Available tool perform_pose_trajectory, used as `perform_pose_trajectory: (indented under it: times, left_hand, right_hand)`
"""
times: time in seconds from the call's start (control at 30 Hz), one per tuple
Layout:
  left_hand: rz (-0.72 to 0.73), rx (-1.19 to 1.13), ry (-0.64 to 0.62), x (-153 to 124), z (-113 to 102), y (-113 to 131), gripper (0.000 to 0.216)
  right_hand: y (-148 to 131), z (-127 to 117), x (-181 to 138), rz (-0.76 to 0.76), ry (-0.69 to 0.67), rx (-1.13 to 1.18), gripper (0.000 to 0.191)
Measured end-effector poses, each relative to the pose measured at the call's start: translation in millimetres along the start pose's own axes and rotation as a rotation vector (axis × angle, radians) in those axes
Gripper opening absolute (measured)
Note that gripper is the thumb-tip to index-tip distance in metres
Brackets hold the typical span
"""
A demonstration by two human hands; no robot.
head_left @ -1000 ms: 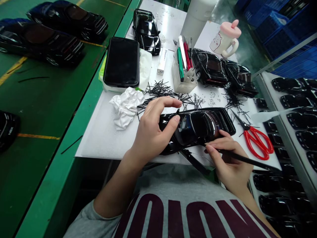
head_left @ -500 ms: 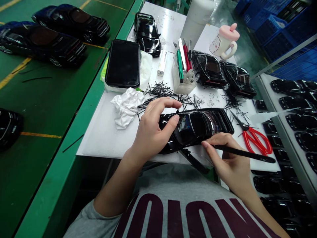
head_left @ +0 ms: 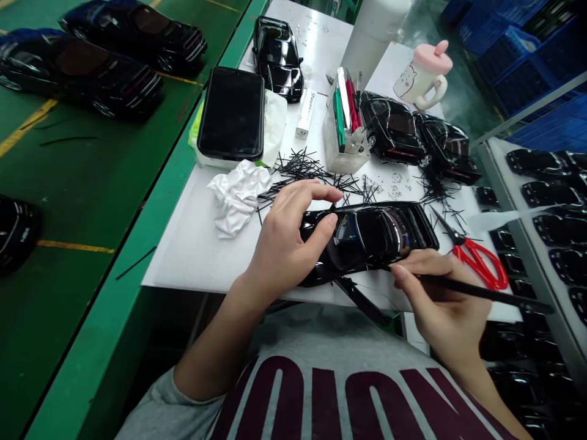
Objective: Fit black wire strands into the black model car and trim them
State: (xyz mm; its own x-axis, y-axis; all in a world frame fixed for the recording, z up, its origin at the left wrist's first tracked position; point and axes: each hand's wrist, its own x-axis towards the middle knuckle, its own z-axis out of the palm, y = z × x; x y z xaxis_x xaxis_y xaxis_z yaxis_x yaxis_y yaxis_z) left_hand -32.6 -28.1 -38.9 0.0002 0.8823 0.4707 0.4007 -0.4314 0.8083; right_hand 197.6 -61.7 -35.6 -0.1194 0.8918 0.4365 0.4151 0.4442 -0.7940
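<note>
A clear holder (head_left: 345,160) contains slender tools (head_left: 339,116); left fingers (head_left: 316,191), parted, hold a model car (head_left: 373,232), right fingers (head_left: 424,263) pinch a black stick (head_left: 498,295).

The near left corner of the white tabletop (head_left: 183,260) offers room, but crumpled tissue (head_left: 239,195) lies just beyond, a black model car (head_left: 373,235) blocks the near edge's middle, and red-handled scissors (head_left: 459,240) crowd the right edge.

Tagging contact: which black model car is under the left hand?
The glossy black model car at the white tabletop's near edge; only it has the left hand on it.
</note>
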Motion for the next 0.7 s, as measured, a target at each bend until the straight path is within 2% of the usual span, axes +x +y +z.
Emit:
perform_pose_trajectory:
  times: [0.1,0.33,0.43,0.53,0.6,0.63,0.67,0.7]
  left_hand:
    - [-0.003,0.015,-0.007,0.0,-0.1,0.5,0.019]
    - [-0.005,0.000,-0.011,0.5,-0.1,-1.0,0.018]
    - [-0.027,-0.006,-0.008,0.6,-0.2,-0.8,0.017]
    - [-0.049,-0.006,-0.016,0.5,-0.6,0.0,0.017]
    - [-0.056,-0.004,-0.023,0.3,-1.0,0.3,0.016]
    - [-0.057,-0.003,-0.024,0.3,-1.4,0.4,0.016]
    - [-0.057,0.000,-0.024,0.4,-1.8,0.3,0.016]
    - [-0.058,0.005,-0.023,0.4,-2.2,0.2,0.015]
  right_hand:
    - [3.5,0.1,-2.3,-0.011,-0.061,-0.029,0.021]
    - [9.9,3.1,-5.2,-0.051,-0.089,-0.047,0.023]
    - [-0.4,-0.8,-0.6,-0.007,-0.020,0.018,0.020]
    - [-8.3,-20.0,11.3,0.057,0.231,0.123,0.013]
    - [-2.3,-42.0,21.3,0.075,0.393,0.082,0.011]
    - [5.1,-54.3,25.8,0.091,0.420,0.010,0.011]
    - [15.0,-66.2,29.6,0.068,0.385,-0.135,0.017]
    - [26.4,-77.1,32.7,0.101,0.230,-0.382,0.022]
